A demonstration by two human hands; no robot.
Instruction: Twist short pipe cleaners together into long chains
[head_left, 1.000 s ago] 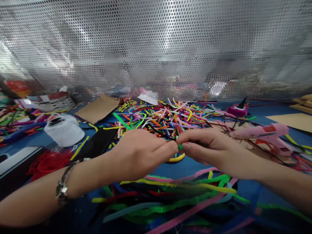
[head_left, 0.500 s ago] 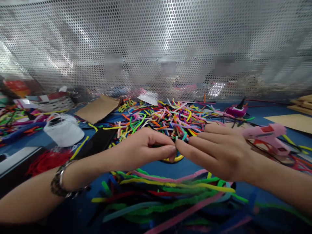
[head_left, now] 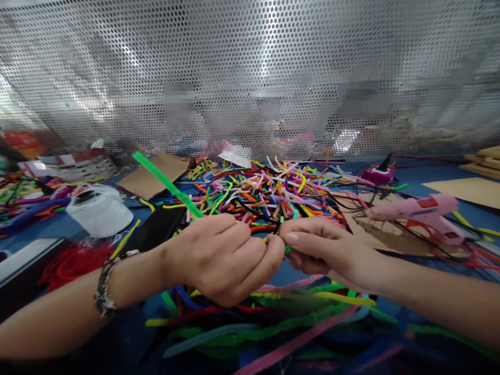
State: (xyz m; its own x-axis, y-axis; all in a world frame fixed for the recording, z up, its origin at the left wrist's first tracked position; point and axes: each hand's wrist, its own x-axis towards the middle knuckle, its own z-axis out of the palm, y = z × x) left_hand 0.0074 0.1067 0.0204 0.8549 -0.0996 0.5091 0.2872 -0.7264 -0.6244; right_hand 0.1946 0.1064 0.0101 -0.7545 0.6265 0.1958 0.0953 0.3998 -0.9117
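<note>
A bright green pipe cleaner (head_left: 167, 182) sticks up and to the left out of my left hand (head_left: 224, 258), whose fingers are curled around it. Fingertips of my right hand (head_left: 326, 247) pinch close against the left ones, with a bit of green showing beneath the thumb. Most of the held stem is hidden inside the fingers. Behind both hands spreads a heap of short cut pipe cleaner pieces (head_left: 269, 190) in many colours. Long pipe cleaners, among them a pink one (head_left: 300, 338), lie below the hands.
A pink glue gun (head_left: 424, 213) rests at the right on torn cardboard (head_left: 378, 234). To the left are a white cap (head_left: 99, 208), a red tangle (head_left: 76, 263) and a cardboard piece (head_left: 152, 174). A perforated metal panel (head_left: 250, 57) stands at the back.
My left hand has turned over and closed, and the green pipe cleaner now shows above it. My right hand's fingers have gone from outstretched to pinching.
</note>
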